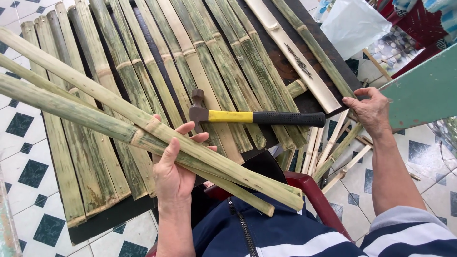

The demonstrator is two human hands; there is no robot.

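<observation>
A dark bench (285,71) carries split bamboo slats (157,71) laid side by side, flat faces up, so they stay put. My left hand (173,171) has its grip closed around long slats (95,114), held slanted above the row. A hammer (252,116) rests across them within reach. My right hand (369,112) rests open-fingered on the bench edge, holding nothing.

Navy zip-front top (266,233), white stripes on sleeve (404,233); forearms bare, no gloves.
</observation>
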